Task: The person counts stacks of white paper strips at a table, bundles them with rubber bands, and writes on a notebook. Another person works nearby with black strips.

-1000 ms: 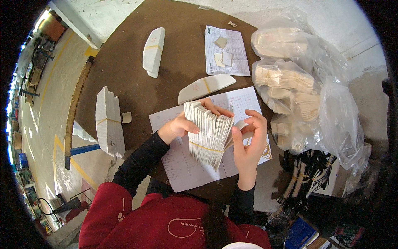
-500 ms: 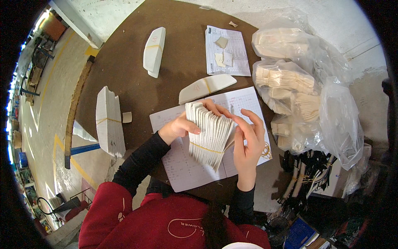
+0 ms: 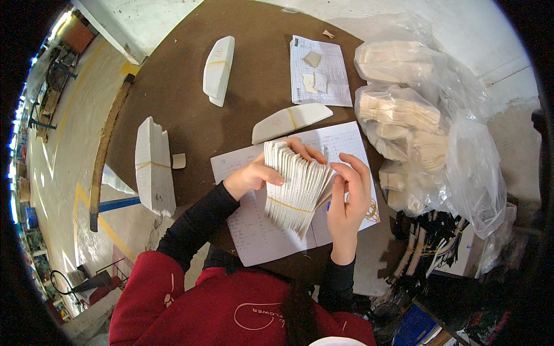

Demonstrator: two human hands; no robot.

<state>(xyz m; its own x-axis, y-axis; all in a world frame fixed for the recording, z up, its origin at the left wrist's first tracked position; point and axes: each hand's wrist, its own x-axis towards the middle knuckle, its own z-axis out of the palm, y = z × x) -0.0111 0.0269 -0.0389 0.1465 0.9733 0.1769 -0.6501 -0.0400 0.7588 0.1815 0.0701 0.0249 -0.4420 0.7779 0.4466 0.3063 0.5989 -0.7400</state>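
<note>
Standing on edge between both hands, the banded stack of white pieces runs its long axis from the far end toward the person, over the open ledger sheet near the round table's near edge; the left hand clasps its left face, the right hand fingers its fanned right side, both equally close; three more banded bundles lie left and beyond; bagged pieces crowd the right edge; nothing stands between.
</note>
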